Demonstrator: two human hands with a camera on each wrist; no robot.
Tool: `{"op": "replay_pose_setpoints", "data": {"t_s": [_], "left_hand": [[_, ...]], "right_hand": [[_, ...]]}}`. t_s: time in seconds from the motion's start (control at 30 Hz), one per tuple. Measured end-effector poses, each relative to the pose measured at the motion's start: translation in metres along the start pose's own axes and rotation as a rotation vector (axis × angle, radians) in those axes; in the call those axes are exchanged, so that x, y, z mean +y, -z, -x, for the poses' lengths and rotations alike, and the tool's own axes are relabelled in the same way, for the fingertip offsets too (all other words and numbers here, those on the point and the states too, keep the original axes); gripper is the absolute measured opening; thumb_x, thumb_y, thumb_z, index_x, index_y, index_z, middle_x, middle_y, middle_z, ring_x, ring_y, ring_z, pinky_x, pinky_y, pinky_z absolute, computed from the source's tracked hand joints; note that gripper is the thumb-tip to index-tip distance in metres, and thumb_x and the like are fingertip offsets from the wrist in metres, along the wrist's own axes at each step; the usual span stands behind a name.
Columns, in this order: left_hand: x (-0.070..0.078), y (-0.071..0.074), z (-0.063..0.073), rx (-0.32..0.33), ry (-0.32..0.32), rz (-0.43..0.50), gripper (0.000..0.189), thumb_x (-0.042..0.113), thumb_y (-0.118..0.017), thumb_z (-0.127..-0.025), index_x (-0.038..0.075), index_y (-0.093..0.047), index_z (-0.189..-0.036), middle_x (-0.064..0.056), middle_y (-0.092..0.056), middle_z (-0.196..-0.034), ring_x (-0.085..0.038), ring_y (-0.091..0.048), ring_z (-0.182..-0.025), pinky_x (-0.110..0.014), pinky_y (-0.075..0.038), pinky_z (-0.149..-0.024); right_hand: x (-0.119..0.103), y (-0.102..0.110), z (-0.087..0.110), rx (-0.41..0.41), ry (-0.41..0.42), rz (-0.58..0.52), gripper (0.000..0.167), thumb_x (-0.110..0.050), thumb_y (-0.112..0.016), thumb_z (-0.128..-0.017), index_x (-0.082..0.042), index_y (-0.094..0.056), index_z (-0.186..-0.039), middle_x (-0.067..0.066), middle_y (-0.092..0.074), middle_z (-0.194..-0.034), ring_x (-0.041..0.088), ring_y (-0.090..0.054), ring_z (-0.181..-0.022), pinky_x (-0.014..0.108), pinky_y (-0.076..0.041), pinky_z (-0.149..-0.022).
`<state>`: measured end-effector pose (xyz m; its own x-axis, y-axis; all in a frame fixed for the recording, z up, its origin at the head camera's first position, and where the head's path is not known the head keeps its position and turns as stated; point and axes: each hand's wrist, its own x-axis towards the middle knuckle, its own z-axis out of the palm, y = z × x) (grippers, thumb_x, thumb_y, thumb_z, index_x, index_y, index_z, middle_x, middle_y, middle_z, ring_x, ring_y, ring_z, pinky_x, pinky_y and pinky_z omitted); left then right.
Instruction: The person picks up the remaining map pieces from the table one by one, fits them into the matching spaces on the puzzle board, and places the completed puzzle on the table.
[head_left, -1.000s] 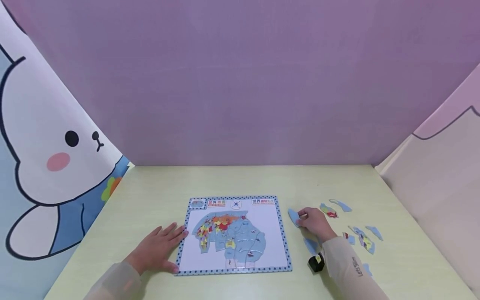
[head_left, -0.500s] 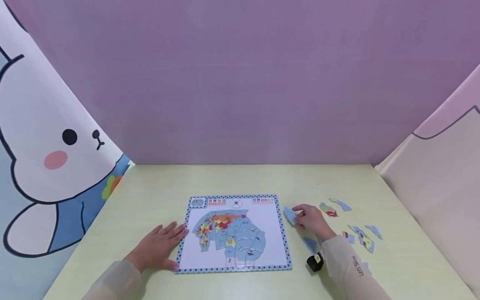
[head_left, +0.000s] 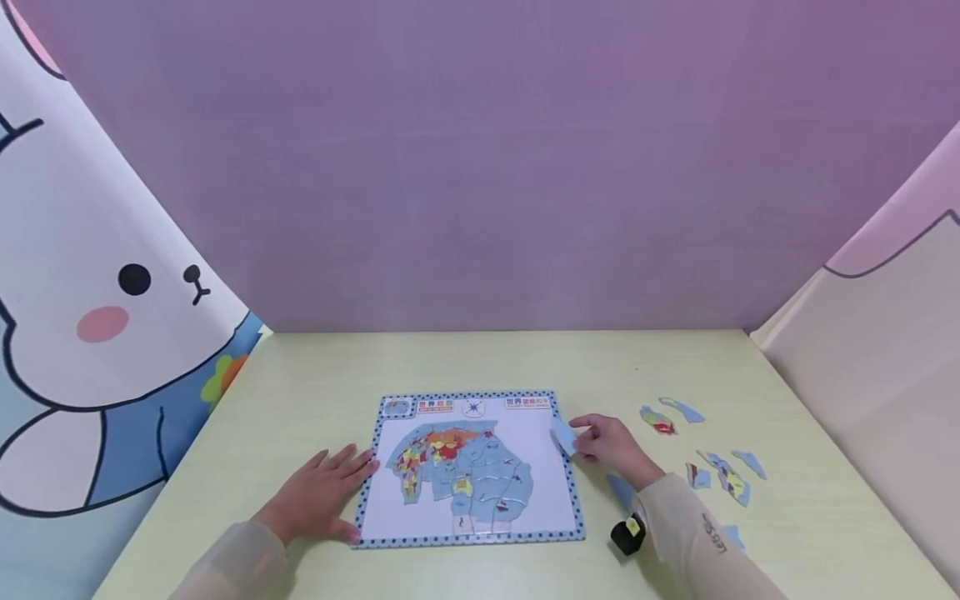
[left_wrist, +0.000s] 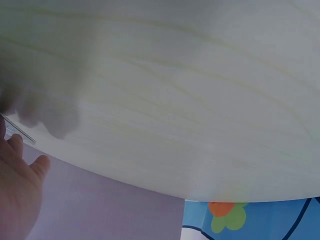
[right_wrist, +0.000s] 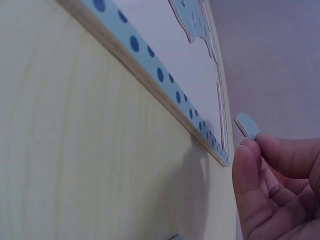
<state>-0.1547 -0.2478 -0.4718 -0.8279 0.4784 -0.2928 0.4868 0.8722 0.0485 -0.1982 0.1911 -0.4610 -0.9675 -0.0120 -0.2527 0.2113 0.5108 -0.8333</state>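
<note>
A world-map puzzle board (head_left: pixel 540 500) with a blue dotted border lies on the table, its joined pieces (head_left: pixel 487 475) filling the left and middle of the map. My right hand (head_left: pixel 611 446) pinches a light blue puzzle piece (head_left: pixel 563 436) between thumb and finger, over the board's right border. In the right wrist view the same puzzle piece (right_wrist: pixel 247 125) stands tilted in the fingertips, raised above the table. My left hand (head_left: pixel 318 496) lies flat with fingers spread, fingertips at the board's left edge. Only part of the left hand (left_wrist: pixel 22 185) shows in the left wrist view.
Several loose puzzle pieces lie to the right, among them a green and red piece (head_left: pixel 658 421), a long blue piece (head_left: pixel 682 409) and a yellow and blue piece (head_left: pixel 727 478). Another blue piece (head_left: pixel 621 490) lies beneath the right forearm. A purple backdrop (head_left: pixel 480 208) rises behind the table.
My right hand has moved left with the light blue puzzle piece, from the table beside the board to over its right border. The left hand stays in place.
</note>
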Motion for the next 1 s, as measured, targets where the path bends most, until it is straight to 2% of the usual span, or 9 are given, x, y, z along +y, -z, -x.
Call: {"op": "replay_pose_setpoints", "data": {"t_s": [0.2,0.33,0.63,0.77,1.0], "left_hand": [[0.0,-0.001,-0.001,0.003,-0.011,0.008,0.106,0.08,-0.057,-0.066,0.014,-0.04,-0.147,-0.005,-0.035,-0.153,-0.036,-0.025,-0.141,-0.061,-0.024,-0.108],[0.0,0.0,0.0,0.015,-0.021,0.016,0.106,0.08,-0.057,-0.066,0.012,-0.041,-0.146,-0.007,-0.036,-0.152,-0.038,-0.026,-0.14,-0.063,-0.024,-0.107],[0.0,0.002,0.0,0.026,-0.04,0.001,0.108,0.081,-0.055,-0.065,0.01,-0.042,-0.145,-0.008,-0.037,-0.152,-0.036,-0.025,-0.141,-0.062,-0.024,-0.107],[0.0,0.002,0.0,0.021,-0.044,0.001,0.107,0.079,-0.058,-0.066,0.01,-0.04,-0.146,-0.006,-0.036,-0.152,-0.034,-0.026,-0.141,-0.061,-0.024,-0.108],[0.003,0.004,-0.001,-0.003,-0.023,0.02,0.105,0.074,-0.064,-0.066,0.01,-0.04,-0.146,-0.006,-0.037,-0.152,-0.034,-0.029,-0.14,-0.061,-0.023,-0.108]], "right_hand": [[-0.001,0.0,0.007,-0.028,0.03,-0.003,0.03,0.008,-0.059,-0.087,0.008,-0.059,-0.118,0.009,-0.062,-0.079,0.017,-0.062,-0.067,0.029,-0.055,-0.064],[-0.004,-0.002,0.012,-0.07,0.052,-0.048,0.032,0.009,-0.059,-0.087,0.009,-0.058,-0.119,0.01,-0.062,-0.081,0.018,-0.063,-0.069,0.031,-0.056,-0.067],[-0.01,-0.01,0.017,-0.113,0.054,-0.067,0.03,0.008,-0.058,-0.088,0.007,-0.06,-0.118,0.01,-0.062,-0.083,0.017,-0.064,-0.071,0.031,-0.057,-0.07],[-0.013,-0.017,0.017,-0.142,0.068,-0.096,0.03,0.008,-0.058,-0.088,0.007,-0.06,-0.118,0.011,-0.06,-0.084,0.017,-0.064,-0.072,0.032,-0.057,-0.072],[-0.016,-0.032,0.015,-0.186,0.096,-0.063,0.034,0.006,-0.059,-0.088,0.003,-0.06,-0.122,0.008,-0.062,-0.084,0.016,-0.063,-0.072,0.031,-0.056,-0.071]]}}
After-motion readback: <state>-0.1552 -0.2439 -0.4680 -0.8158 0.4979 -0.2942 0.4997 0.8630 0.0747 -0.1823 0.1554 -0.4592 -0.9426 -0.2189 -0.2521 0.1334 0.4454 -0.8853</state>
